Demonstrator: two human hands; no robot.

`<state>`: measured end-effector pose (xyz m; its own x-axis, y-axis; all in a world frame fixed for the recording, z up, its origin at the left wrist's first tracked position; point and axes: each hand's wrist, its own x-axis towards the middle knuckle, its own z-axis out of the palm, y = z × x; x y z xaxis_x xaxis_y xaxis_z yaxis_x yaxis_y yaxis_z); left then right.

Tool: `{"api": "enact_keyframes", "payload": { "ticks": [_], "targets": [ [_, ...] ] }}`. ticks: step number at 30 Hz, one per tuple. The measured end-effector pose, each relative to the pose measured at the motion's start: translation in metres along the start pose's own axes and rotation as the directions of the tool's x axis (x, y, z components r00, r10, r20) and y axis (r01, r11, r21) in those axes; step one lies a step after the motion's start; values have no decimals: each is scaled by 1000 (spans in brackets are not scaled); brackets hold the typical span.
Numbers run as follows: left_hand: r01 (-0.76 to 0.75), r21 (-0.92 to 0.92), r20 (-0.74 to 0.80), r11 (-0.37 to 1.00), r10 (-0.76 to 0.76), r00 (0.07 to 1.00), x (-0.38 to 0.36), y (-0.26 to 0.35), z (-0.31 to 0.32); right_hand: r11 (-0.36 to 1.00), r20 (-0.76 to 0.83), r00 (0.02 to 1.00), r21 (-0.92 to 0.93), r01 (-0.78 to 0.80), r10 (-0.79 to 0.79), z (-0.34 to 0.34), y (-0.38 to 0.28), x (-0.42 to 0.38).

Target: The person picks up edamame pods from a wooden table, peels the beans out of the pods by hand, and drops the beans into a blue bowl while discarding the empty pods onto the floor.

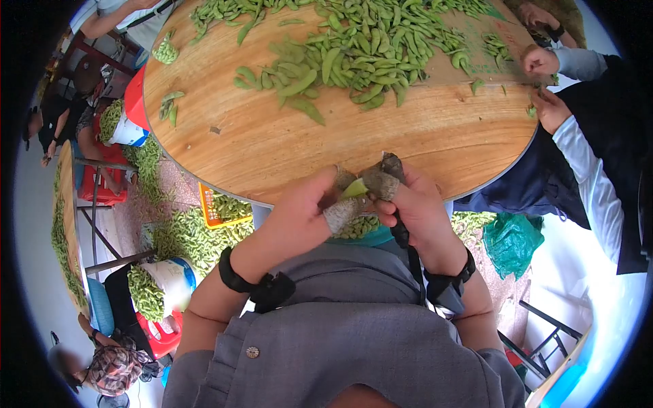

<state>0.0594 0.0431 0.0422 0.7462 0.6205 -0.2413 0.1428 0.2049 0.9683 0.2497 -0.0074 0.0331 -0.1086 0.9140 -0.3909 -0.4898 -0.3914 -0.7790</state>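
Just past the near edge of the round wooden table, my two hands are close together over my lap. My left hand, with grey wrapping on its fingers, is closed on one end of a green pod. My right hand, also wrapped at the fingertips, grips the other side of the same pod. A dark strap hangs below the right fingers. Beyond my hands, a large heap of green pods lies on the table. A teal container with pods is partly hidden beneath my hands.
At the right, a person's hands work at the table edge. Another person's arm is at the upper left. An orange crate, white buckets and loose pods are on the floor left; a green bag lies right.
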Motion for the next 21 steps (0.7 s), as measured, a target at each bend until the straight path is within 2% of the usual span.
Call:
{"api": "enact_keyframes", "payload": {
  "ticks": [1, 2, 3, 5, 6, 7, 8, 9, 10, 11, 12, 13, 14, 15, 16, 17, 18, 19, 20, 21],
  "targets": [
    [-201, 479, -87, 854, 275, 958, 1, -7, 0, 1000, -2, 1000, 3, 1, -1, 2, 2, 0],
    [-268, 845, -27, 462, 538, 843, 2, -11, 0, 996, -27, 998, -63, 62, -63, 5, 4, 1],
    [-269, 846, -25, 461, 537, 843, 2, -11, 1, 984, -47, 991, -130, 120, -127, 7, 6, 1],
    [-266, 633, -147, 727, 449, 881, 2, -12, 2, 980, -12, 986, -113, 163, -166, 6, 9, 3],
    [-264, 632, -147, 729, 447, 882, 1, -12, 2, 974, 21, 978, -95, 206, -205, 6, 12, 3],
    [-143, 189, -259, 972, 189, 947, 0, -11, 1, 974, 21, 979, -96, 206, -205, 6, 15, 1],
    [22, -304, -232, 953, -96, 968, 0, -11, 0, 969, 34, 974, -106, 225, -222, 7, 20, -3],
    [21, -305, -233, 952, -96, 968, 0, -12, 0, 963, 48, 970, -116, 244, -240, 7, 24, -5],
    [62, -226, -219, 972, -113, 969, 1, -15, -1, 963, 47, 970, -117, 243, -239, 4, 26, -4],
    [103, -144, -207, 984, -132, 969, 1, -17, -1, 873, 61, 938, -348, 341, -342, -2, 29, -4],
    [106, -146, -206, 984, -135, 969, 1, -17, -2, 723, 100, 896, -556, 411, -432, -5, 28, -4],
    [39, 99, -213, 994, -17, 977, 0, -17, -2, 724, 101, 898, -556, 408, -429, -7, 25, -8],
    [-28, 338, -191, 941, 98, 977, 0, -17, -1, 666, 39, 895, -654, 359, -445, -6, 18, -15],
    [-28, 337, -191, 941, 98, 977, -1, -19, 0, 600, -20, 884, -742, 300, -467, -6, 14, -20],
    [-135, 518, -124, 845, 230, 965, -2, -22, 2, 599, -20, 884, -743, 300, -468, -10, 12, -19],
    [-235, 671, -33, 704, 345, 938, -3, -24, 4, 366, 52, 804, -872, 326, -593, -14, 9, -17],
    [-237, 670, -34, 704, 347, 937, -6, -18, 6, 109, 154, 713, -945, 309, -684, -16, 6, -14],
    [-179, 592, -89, 785, 284, 955, -10, -8, 9, 108, 155, 713, -945, 309, -684, -17, 6, -10],
    [-118, 506, -137, 855, 214, 967, -13, -3, 11, 49, 176, 708, -957, 284, -684, -16, 7, -7],
    [-117, 505, -138, 855, 214, 967, -14, -4, 7, -11, 197, 703, -966, 260, -683, -15, 9, -5]
  ]
}}
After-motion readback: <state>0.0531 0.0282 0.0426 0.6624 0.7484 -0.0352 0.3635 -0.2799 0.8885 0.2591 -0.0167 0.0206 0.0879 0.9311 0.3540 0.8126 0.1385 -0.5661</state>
